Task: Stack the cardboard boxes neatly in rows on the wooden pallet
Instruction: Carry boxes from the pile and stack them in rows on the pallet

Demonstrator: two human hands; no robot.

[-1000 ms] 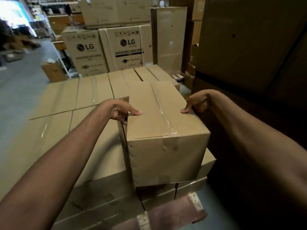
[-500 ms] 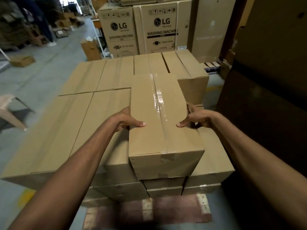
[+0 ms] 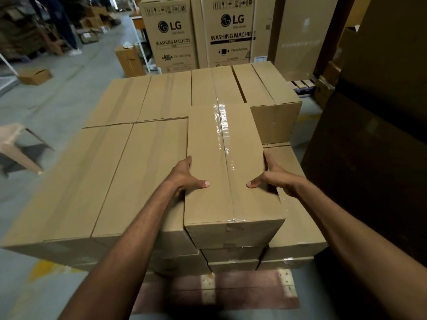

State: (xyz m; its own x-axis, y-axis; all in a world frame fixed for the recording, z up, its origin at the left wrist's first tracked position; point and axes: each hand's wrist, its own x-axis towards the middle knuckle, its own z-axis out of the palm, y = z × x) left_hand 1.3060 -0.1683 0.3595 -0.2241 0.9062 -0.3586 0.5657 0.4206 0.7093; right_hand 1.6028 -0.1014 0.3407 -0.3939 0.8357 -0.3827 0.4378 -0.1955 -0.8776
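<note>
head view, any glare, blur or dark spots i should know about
Head view: glare streaks the clear tape on the top box; the tall stack at right sits in deep shadow; the chair and floor at the left edge are smeared; print on the LG cartons reads sharp; box edges bow with wide-angle distortion.

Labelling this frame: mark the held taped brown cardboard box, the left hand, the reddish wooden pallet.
taped brown cardboard box (image 3: 208, 146): head view, top face.
left hand (image 3: 184, 176): head view, back of hand.
reddish wooden pallet (image 3: 247, 288): head view, front board.
</note>
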